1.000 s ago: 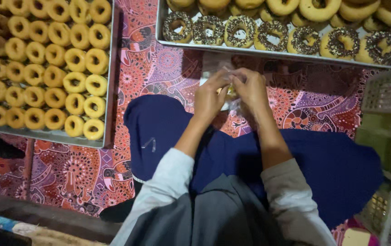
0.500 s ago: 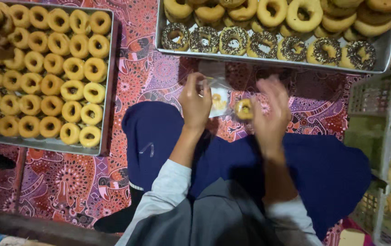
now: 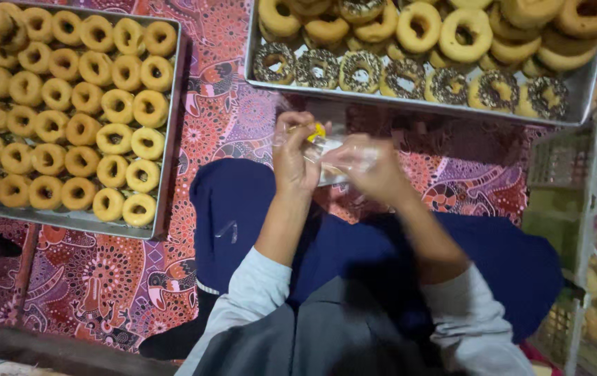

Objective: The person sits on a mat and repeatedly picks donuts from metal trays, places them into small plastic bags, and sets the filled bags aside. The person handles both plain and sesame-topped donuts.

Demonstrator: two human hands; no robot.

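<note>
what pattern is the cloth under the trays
Red batik-like cloth with swirling floral and bird motifs, clearest in the head view.

Tray of plain doughnuts (image 3: 69, 118), patterned cloth (image 3: 104, 278), wire rack (image 3: 577, 202)

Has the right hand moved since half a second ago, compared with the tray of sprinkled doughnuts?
Yes. The right hand has swung left, closing on the left hand and the clear bag, below the tray of sprinkled doughnuts.

One head-worn camera looks steeply down, close above the lap.
</note>
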